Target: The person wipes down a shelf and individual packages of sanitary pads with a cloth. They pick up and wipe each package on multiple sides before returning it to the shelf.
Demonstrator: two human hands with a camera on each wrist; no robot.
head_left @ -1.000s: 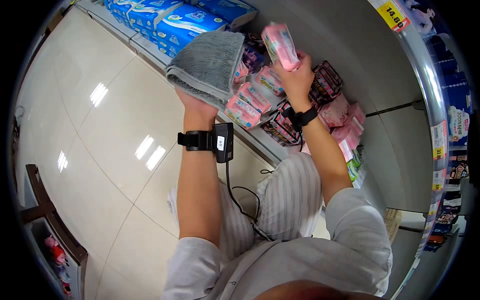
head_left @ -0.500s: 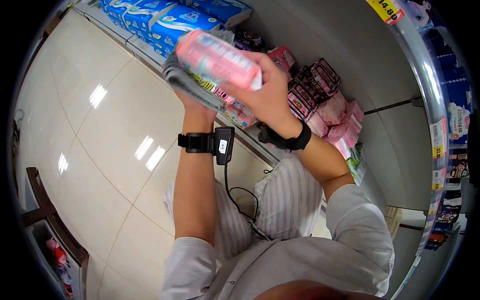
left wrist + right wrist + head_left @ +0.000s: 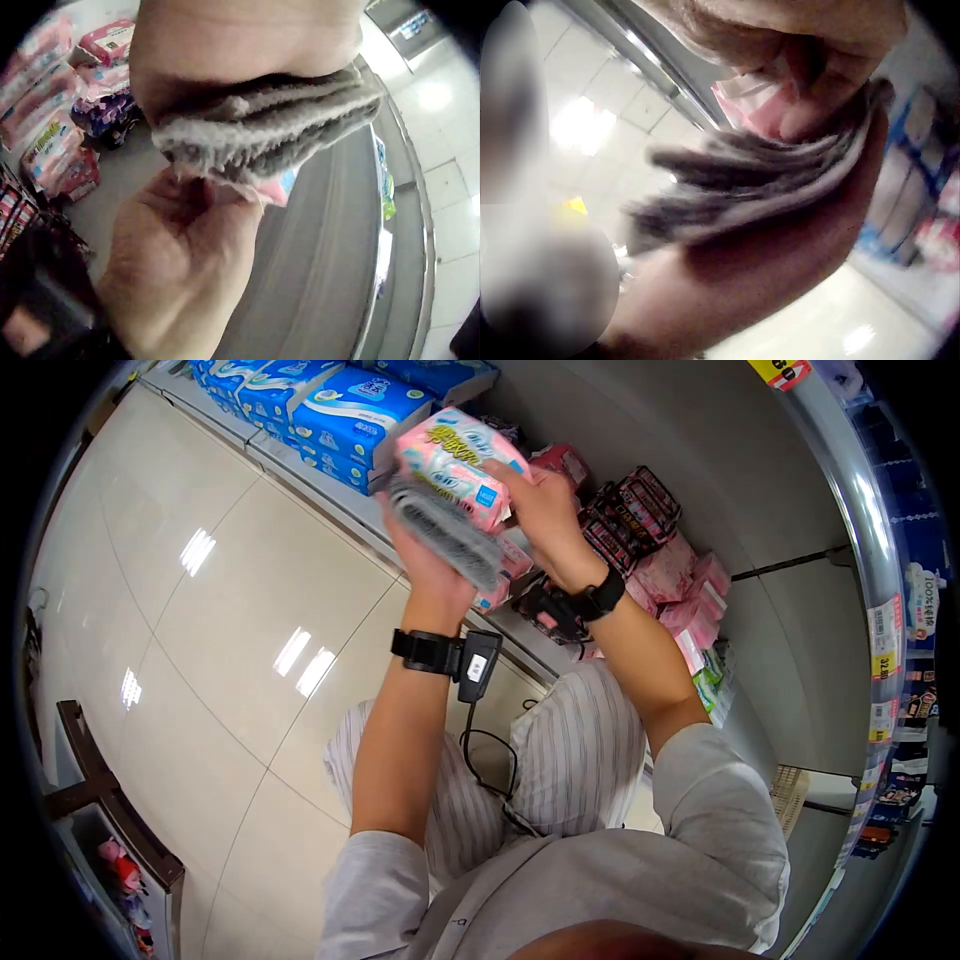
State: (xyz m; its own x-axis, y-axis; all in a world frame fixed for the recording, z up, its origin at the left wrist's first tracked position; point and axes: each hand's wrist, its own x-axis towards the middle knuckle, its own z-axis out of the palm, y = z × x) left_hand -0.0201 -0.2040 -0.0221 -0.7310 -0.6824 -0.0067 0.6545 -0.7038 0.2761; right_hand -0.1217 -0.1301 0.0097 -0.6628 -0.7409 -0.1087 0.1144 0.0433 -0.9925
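A folded grey cloth (image 3: 445, 532) lies in my left hand (image 3: 428, 565), which grips it from below; its fingers are mostly hidden behind the cloth. Against the cloth's upper side is a pink package (image 3: 462, 465) with yellow and blue print. My right hand (image 3: 545, 515) pinches the package at its right end, thumb on the printed face. In the left wrist view the layered cloth (image 3: 262, 135) spans the palm, with the right hand (image 3: 180, 255) just below it. The right wrist view shows the cloth (image 3: 757, 180) between both hands, and a pink package corner (image 3: 757, 105).
Blue tissue packs (image 3: 355, 420) stand on the lower shelf at the upper left. Pink packages (image 3: 668, 575) and dark patterned packs (image 3: 635, 510) are piled right of my hands. A shelf edge with price tags (image 3: 885, 640) curves down the right side. Tiled floor (image 3: 220, 620) lies left.
My right hand has brought the pink package from over the shelf to the cloth, turning its printed face into view. The left hand and cloth have tilted and shifted slightly right.
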